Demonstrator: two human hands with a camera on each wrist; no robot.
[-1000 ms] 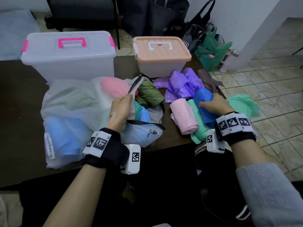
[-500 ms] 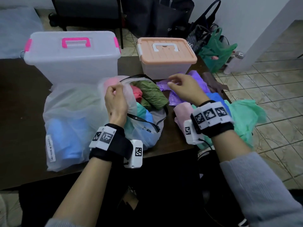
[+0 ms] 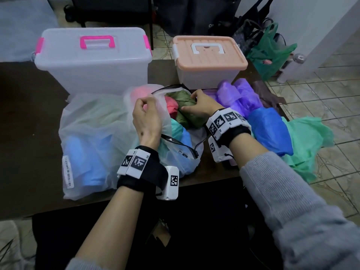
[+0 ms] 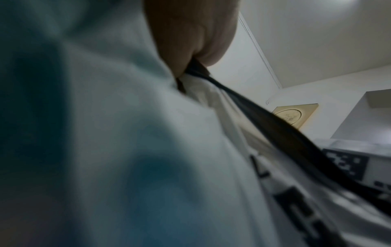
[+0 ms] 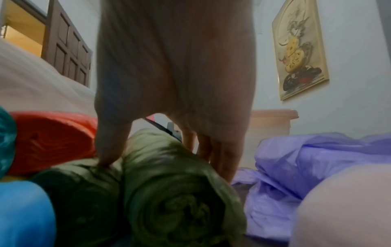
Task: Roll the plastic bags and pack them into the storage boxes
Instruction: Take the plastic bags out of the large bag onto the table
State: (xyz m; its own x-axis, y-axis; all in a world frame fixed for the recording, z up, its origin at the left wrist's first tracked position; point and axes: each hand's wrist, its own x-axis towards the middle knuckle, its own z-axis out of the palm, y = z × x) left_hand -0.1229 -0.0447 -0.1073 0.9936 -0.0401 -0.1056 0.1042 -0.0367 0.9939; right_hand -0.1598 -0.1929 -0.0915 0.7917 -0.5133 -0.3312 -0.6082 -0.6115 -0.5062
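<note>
On the desk (image 3: 23, 106) stand two lidded boxes, a big clear box (image 3: 93, 61) with pink handle at the back left and a smaller peach box (image 3: 209, 61) to its right; both lids are on, so by my reading packing has not begun and the step in hand is fetching rolls out of the sack. The sack (image 3: 93, 137), a large translucent bag with a black-edged mouth, lies in front of the clear box and holds rolled bags in blue, red and green. Loose purple, blue and mint bags (image 3: 268, 129) lie just right of it. The left hand (image 3: 147, 117) pinches the sack's rim, fingers curled, keeping the mouth open. The right hand (image 3: 198, 108) reaches inside, thumb and fingers closing round the green roll (image 3: 187, 112), which touches the red roll (image 5: 50, 142). Next, I judge, the roll must be lifted clear and a box lid opened.
</note>
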